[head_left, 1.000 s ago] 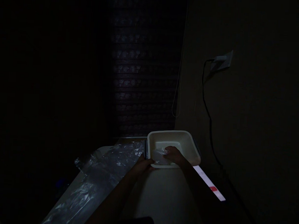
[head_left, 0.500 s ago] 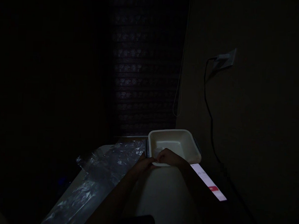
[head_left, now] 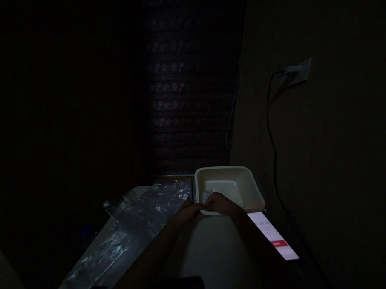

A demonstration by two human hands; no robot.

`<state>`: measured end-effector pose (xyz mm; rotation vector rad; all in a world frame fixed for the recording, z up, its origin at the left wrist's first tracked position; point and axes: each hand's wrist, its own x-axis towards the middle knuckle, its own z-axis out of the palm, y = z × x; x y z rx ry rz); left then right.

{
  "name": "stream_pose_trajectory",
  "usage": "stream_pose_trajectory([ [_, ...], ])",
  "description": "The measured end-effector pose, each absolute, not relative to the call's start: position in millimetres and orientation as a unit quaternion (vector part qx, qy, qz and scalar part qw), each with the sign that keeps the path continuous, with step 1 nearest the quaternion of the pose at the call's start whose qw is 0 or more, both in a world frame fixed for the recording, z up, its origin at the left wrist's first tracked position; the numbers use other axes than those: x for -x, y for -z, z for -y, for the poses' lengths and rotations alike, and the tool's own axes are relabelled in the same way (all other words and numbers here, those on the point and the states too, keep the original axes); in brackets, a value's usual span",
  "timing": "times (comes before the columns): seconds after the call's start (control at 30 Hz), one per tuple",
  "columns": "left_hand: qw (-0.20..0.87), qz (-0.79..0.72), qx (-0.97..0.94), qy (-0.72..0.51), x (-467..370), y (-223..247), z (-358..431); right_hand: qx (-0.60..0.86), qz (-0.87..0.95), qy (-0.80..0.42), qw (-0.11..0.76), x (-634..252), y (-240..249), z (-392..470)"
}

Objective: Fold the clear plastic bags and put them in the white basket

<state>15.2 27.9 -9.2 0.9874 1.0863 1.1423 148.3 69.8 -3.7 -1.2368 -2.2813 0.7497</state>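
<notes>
In dim light, my left hand [head_left: 192, 209] and my right hand [head_left: 218, 202] meet at the near left corner of a white plastic basin [head_left: 254, 202]. Their fingers are pressed together over its rim. A small clear piece of plastic [head_left: 206, 195] shows beside my right fingertips, just inside the basin; its exact hold is too dark to make out. Crumpled clear plastic sheeting [head_left: 138, 214] lies left of my left hand.
A lit phone screen [head_left: 274, 235] lies right of my right forearm on the white table [head_left: 207, 251]. A black cord [head_left: 271, 139] hangs from a wall outlet [head_left: 300, 73]. A dark object [head_left: 187, 285] sits at the near edge. Window blinds [head_left: 188, 106] stand behind.
The whole view has shifted slightly. More of the small clear plastic shows beside my right fingers inside the basin. Both hands stay together at the rim.
</notes>
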Motion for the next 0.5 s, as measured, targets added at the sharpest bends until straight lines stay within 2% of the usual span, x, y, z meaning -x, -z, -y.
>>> stream_pose_trajectory([
  [0.33, 0.600, -0.464, -0.432, -0.488, -12.3, 15.7, -30.8, 0.456, 0.837, -0.254, 0.161, -146.4, 5.4, -72.4],
  [0.4, 0.600, -0.463, -0.430, -0.491, -12.2, 14.7, -29.8, 0.461, 0.830, -0.256, 0.181, -147.7, 1.1, -72.7],
  [0.5, 0.608, -0.455, -0.420, -0.497, -13.6, 11.8, -27.5, 0.495, 0.794, -0.228, 0.269, -154.0, -5.7, -79.6],
])
